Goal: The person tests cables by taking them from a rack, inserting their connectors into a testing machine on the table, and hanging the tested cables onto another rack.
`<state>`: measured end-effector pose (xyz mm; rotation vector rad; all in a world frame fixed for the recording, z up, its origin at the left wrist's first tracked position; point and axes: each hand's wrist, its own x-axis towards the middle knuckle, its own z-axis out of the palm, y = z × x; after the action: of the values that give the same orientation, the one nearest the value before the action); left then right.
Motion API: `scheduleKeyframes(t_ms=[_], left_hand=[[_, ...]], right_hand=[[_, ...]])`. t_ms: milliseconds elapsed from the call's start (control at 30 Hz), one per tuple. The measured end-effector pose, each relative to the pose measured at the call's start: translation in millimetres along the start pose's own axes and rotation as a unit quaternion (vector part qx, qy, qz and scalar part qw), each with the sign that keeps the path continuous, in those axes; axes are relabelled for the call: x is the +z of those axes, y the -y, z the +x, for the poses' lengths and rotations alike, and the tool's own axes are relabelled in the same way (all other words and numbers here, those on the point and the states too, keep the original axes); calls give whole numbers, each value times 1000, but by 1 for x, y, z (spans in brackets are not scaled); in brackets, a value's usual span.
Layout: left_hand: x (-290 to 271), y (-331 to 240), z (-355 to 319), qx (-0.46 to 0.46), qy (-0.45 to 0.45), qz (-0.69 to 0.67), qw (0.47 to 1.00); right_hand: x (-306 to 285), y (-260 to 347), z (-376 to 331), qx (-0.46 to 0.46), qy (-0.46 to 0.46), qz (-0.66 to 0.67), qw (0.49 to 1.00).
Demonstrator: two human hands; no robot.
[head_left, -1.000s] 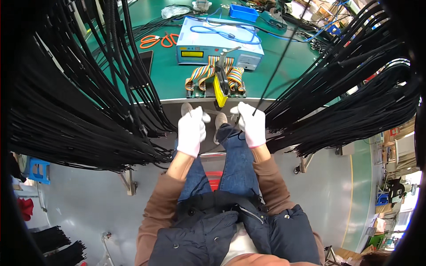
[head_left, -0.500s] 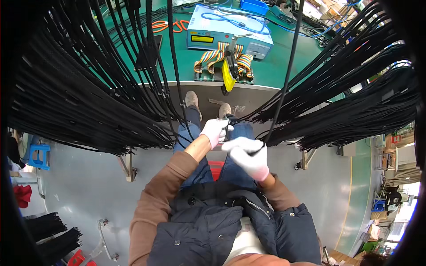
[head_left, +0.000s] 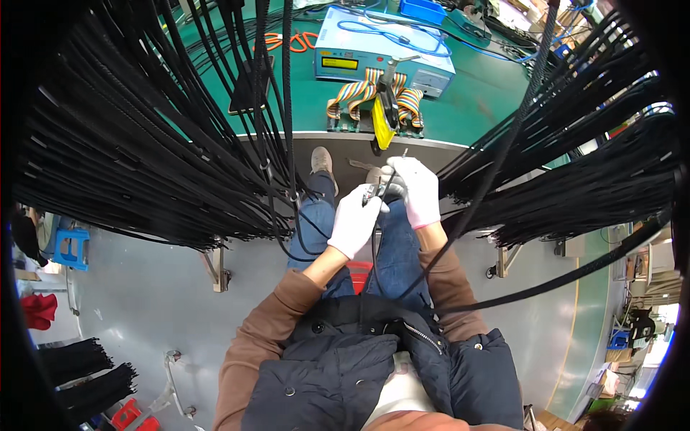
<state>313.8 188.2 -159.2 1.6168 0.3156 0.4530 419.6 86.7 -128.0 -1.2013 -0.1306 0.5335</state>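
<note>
Seated below the edge of a green-topped counter, knees in blue jeans under both hands. Left hand in a white fabric glove, raised above the left thigh, forearm in a brown sleeve angled up and to the right, wrist slightly bent. Fingers of that hand pinched around the end of a thin black cable, close to a small metal tip at the top of the grip. Right hand, also in a white glove, just beside and touching the left, held a little higher, back of the hand turned upward, fingers curled down around the same cable end and a slim metal tool; exact grip on the tool hard to tell. Cable drooping from between the hands down over the lap. Both hands just below the counter's front edge, under a yellow-handled tool lying across a flat multicoloured ribbon cable. Behind those, a light blue box-shaped test instrument and orange-handled scissors. Dense bundles of hanging black cables to the left and to the right, framing the hands.
</note>
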Motion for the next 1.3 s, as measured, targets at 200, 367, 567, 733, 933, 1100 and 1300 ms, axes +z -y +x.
scheduleKeyframes(t_ms=[200, 367, 567, 733, 933, 1100, 1300], left_hand=[[-26, -30, 33, 14, -149, 62, 987], [-35, -22, 58, 110, -250, 174, 946], [-33, -25, 65, 113, -273, 189, 936], [-28, -22, 69, 128, -290, 183, 931], [-20, -28, 74, 135, -322, 175, 921], [-24, -38, 71, 92, -302, 205, 926], [-26, -38, 70, 77, -272, 196, 939]], right_hand=[[7, 13, -3, -130, -10, -113, 985], [12, 19, -1, -163, -57, -251, 952], [8, 8, 6, -275, -37, -331, 902], [11, 5, 9, -332, -51, -355, 872], [11, 7, 11, -360, -108, -430, 821], [9, 12, 12, -391, -138, -490, 767], [8, 18, 13, -405, -154, -549, 715]])
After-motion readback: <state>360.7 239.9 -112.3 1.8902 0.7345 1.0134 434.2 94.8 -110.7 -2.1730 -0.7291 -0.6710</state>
